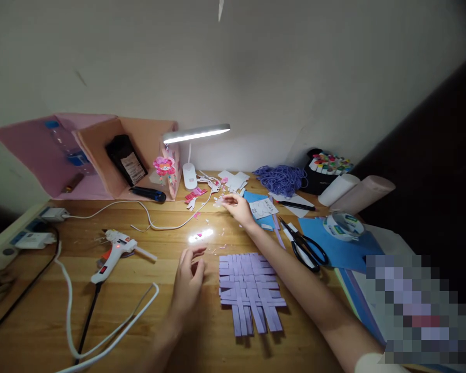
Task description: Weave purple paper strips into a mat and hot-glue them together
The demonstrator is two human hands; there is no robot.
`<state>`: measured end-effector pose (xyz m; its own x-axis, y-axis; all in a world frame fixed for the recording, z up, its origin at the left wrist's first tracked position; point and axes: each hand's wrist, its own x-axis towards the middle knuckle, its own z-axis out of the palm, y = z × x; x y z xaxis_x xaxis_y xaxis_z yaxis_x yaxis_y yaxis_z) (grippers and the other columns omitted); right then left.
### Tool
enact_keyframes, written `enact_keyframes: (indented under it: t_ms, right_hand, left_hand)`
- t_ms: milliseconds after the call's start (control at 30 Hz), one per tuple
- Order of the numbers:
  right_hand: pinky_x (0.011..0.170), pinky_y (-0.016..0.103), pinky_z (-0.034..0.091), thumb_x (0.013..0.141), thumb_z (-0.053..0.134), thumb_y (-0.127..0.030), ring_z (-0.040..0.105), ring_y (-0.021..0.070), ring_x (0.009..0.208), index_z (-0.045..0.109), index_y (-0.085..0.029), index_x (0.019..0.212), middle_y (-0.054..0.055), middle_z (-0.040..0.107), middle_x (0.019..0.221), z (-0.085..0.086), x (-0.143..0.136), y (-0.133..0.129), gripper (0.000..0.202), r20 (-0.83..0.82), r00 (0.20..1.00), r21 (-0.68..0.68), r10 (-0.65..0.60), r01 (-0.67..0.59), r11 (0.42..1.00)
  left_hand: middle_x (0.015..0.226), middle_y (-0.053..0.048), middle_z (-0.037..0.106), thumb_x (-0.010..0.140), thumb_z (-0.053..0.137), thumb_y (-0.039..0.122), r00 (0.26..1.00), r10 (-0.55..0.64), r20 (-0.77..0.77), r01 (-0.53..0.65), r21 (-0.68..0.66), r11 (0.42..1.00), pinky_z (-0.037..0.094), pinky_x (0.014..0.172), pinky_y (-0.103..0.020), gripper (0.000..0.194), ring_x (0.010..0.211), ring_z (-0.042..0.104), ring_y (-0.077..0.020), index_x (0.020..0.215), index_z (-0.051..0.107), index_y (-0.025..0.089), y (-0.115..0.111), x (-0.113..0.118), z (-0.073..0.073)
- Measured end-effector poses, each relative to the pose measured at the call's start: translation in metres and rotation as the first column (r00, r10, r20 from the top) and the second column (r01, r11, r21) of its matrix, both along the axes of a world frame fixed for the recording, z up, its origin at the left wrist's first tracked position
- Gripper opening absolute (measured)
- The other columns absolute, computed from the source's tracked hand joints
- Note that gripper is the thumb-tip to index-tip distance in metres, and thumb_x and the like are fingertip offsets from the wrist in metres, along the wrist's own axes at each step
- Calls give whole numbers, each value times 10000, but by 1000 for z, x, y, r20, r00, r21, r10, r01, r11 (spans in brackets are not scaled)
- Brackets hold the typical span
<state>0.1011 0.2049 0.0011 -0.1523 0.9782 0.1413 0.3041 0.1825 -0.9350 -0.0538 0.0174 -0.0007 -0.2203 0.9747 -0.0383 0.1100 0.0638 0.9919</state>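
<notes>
My right hand (236, 208) reaches to the small paper scraps (219, 201) below the lamp, its fingertips pressed together at them; whatever lies between them is too small to name. On the bare wood left of the woven purple paper mat (248, 280) rests my left hand (191, 269), fingers apart and curved, holding nothing. The mat lies flat, with loose strip ends at its sides and lower edge. Pink and white paper cut-offs (195, 196) lie left of my right hand.
A glue gun (114, 254) with a lit red light and white cables lies left. Black scissors (303, 243), a tape roll (344, 226), blue paper (314, 228) and purple yarn (280, 179) are at the right. The lit lamp (197, 133) hangs over the back.
</notes>
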Motion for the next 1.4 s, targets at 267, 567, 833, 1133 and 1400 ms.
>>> enact_keyframes:
  t_ms: [267, 567, 833, 1133, 1400]
  right_hand:
    - [774, 386, 532, 902, 563, -287, 624, 188, 903, 584, -144, 1096, 68, 619, 1079, 0, 10, 50, 243, 146, 973, -83, 177, -166, 983]
    - [759, 377, 536, 908, 553, -299, 628, 182, 882, 580, -143, 1101, 67, 622, 1065, -10, -3, 51, 250, 92, 928, -155, 361, -345, 926]
    - [742, 354, 523, 896, 566, -303, 631, 162, 813, 622, -131, 941, 39, 654, 911, 1, -12, 48, 187, -23, 905, -134, 425, -424, 896]
    - [753, 327, 500, 721, 719, -370, 663, 172, 750, 615, -163, 787, 29, 689, 747, 27, -18, -45, 241, -274, 832, -165, 483, -535, 828]
    - [768, 320, 491, 813, 640, -346, 644, 161, 776, 620, -176, 800, 22, 680, 777, 30, -11, -117, 171, -360, 852, -192, 381, -467, 863]
  left_hand:
    - [1033, -92, 584, 826, 518, 283, 994, 24, -110, -20, 34, 999, 524, 764, -331, 195, 917, 608, -219, 963, 622, 191, -6, -5, -5]
    - [990, -83, 597, 828, 520, 334, 999, 7, -36, -8, -28, 1000, 525, 732, -311, 219, 857, 609, -203, 954, 627, 190, -8, -4, -5]
    - [937, -88, 595, 839, 501, 373, 1000, 17, 25, -16, -47, 999, 536, 689, -304, 281, 790, 606, -185, 989, 604, 159, -9, -4, -11]
    - [1005, -114, 700, 719, 664, 504, 953, 141, 267, -94, -180, 979, 551, 660, -283, 502, 801, 666, -199, 1064, 674, 139, 9, 0, 2]
    - [776, -68, 740, 657, 748, 403, 926, 119, 359, -79, -124, 989, 540, 631, -221, 327, 656, 674, -148, 856, 744, 144, 4, 3, 27]
